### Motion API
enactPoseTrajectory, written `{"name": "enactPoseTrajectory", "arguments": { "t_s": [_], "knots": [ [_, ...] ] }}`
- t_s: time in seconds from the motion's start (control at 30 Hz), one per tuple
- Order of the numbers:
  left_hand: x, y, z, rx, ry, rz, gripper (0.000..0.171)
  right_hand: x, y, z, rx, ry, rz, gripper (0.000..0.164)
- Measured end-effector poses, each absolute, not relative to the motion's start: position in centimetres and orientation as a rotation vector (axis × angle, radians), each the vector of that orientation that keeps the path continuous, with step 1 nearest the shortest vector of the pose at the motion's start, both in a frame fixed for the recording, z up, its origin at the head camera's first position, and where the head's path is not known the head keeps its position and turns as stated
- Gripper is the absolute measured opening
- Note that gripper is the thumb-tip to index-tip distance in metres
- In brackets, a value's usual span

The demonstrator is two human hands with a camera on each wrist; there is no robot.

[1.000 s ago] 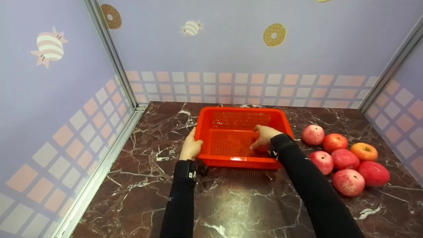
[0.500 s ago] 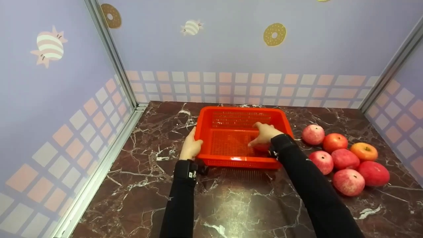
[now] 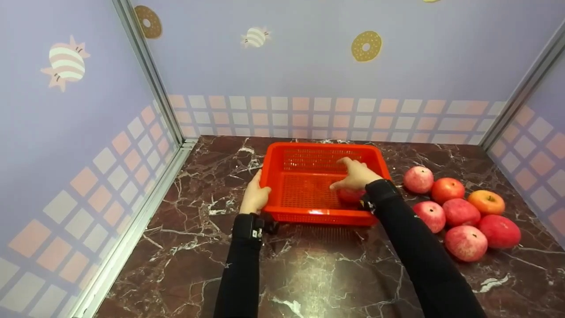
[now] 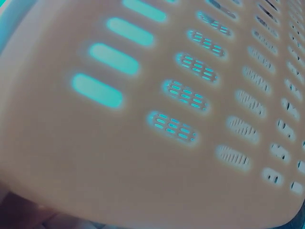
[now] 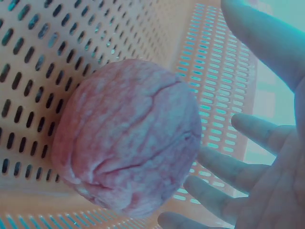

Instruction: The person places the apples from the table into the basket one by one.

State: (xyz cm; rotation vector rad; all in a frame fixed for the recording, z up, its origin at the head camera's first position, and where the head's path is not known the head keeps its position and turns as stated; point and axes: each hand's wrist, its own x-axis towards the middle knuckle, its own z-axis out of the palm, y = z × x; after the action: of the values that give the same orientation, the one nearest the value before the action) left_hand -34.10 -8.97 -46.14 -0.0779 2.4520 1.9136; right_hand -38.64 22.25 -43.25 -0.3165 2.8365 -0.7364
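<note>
An orange-red plastic basket point(image 3: 318, 216) with slotted walls stands on the marbled tabletop. My left hand point(image 3: 255, 196) holds its left rim, thumb over the edge and fingers along the outside. The left wrist view is filled by the pale-looking slotted basket wall point(image 4: 95, 157). Inside the basket, near its front right corner, lies a round reddish fruit point(image 3: 350, 195), mottled and creased like a peach point(image 5: 128, 138) in the right wrist view. Above and beside it my right hand point(image 3: 356, 176) is spread inside the basket, fingers apart and holding nothing.
Right of the basket lie several loose fruits: pink mottled peaches point(image 3: 466, 244), a yellow-orange apple point(image 3: 486, 202), a red round fruit point(image 3: 447, 191) and smooth oval red fruits point(image 3: 499, 232). Patterned panels point(image 3: 282, 66) enclose the table at the back and both sides.
My right hand has opened and lifted slightly off the fruit, which shows more now on the basket floor. The left hand and basket have stayed in place.
</note>
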Motion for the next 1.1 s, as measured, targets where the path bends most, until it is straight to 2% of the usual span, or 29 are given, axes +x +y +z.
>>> {"name": "enactPoseTrajectory", "arguments": {
  "t_s": [0.53, 0.8, 1.1],
  "knots": [
    [-34.2, -9.2, -46.2, -0.083, 2.433, 1.922, 0.078, -37.4, 23.7, -41.5, -0.365, 2.893, -0.963, 0.097],
    [-34.1, -9.1, -46.3, -0.078, 2.45, 1.915, 0.079, -36.2, 25.4, -40.0, -0.367, 2.913, -1.122, 0.093],
    [-34.1, -9.0, -46.2, -0.072, 2.424, 1.937, 0.08, -33.0, 28.6, -38.0, -0.272, 2.959, -1.392, 0.093]
  ]
}}
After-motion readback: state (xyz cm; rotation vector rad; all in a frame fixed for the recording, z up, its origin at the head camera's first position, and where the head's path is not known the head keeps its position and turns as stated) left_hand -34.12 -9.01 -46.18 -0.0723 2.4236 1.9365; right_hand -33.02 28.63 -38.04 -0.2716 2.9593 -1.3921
